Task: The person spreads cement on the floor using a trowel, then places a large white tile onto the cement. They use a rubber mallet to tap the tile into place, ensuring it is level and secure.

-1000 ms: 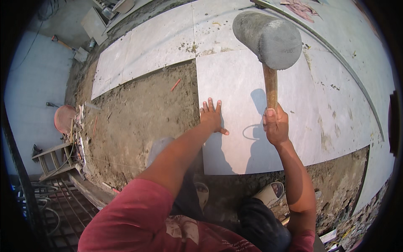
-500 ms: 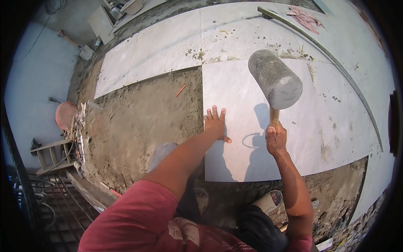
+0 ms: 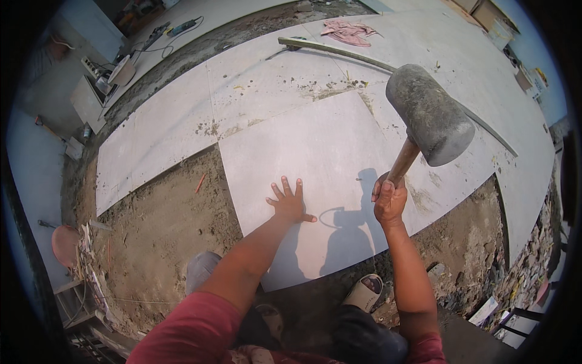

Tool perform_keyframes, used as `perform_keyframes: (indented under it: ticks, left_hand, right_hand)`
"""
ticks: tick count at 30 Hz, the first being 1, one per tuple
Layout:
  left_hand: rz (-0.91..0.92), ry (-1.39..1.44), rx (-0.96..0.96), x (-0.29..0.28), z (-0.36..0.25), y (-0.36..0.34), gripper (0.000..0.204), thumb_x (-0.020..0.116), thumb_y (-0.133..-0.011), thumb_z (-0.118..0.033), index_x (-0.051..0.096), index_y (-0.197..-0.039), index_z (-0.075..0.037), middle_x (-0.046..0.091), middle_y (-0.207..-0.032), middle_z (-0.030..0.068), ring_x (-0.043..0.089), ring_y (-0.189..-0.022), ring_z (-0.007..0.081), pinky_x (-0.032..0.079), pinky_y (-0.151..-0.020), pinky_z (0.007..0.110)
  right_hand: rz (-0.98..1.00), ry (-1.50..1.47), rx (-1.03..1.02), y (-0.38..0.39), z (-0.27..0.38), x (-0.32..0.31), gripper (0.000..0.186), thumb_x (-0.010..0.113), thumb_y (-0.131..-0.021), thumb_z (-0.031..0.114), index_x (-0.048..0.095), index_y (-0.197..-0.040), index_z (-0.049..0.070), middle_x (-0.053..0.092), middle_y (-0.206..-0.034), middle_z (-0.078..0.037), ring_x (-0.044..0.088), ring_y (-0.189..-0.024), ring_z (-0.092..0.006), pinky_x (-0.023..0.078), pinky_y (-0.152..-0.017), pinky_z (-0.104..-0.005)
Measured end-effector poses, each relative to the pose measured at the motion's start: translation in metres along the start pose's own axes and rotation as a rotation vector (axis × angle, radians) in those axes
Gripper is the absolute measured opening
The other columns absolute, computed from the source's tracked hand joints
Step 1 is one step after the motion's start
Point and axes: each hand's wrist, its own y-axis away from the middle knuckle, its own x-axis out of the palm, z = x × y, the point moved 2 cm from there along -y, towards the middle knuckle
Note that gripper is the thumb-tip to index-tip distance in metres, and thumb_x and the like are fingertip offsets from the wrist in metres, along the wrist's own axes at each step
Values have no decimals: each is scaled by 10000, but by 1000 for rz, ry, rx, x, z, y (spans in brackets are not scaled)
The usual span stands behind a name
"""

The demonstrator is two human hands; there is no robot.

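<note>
Here's the right hand [image 3: 390, 201], closed around the wooden handle [image 3: 404, 161] of a big mallet [image 3: 429, 115], and it's holding the thing up in the air! The handle leans up and to the right out of the fist, while the dark, barrel-shaped head lies crosswise to it, its long axis slanting from far left to near right. So the head sits beyond the right hand and a touch outside it, well apart from the left.

And the left hand [image 3: 287, 205]? Empty, fingers splayed wide, palm down, apparently flat on the pale tile [image 3: 297, 139], close by that tile's left edge, fingertips pointing away from the body. The tile spreads out in front of both hands, reaching further ahead than the fingertips; which of its sides is longer, this bent view won't tell.

Just left of it, bare mortar [image 3: 157, 218]; ahead, more laid tiles [image 3: 163, 118], with a long straight bar [image 3: 327, 47] lying past the mallet. Is the head directly over this tile or over its right-hand neighbour? From this single angle, I can't tell, but the right hand is clearly nearer to it.
</note>
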Motion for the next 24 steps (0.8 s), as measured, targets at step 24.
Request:
perform_keyframes:
  ticks: [24]
  left_hand:
    - [63,16,-11,-2,3,1,1416,836,-585,-663,-42,-1581,-171,-129,-1597,287,-78,-1425,594,284,-1015,762]
  right_hand:
    - [85,212,207,-92,-13,27,602,479,-987,560,574,-799,-4,561,-631,-151,589,-597,-296,486,-618,-403]
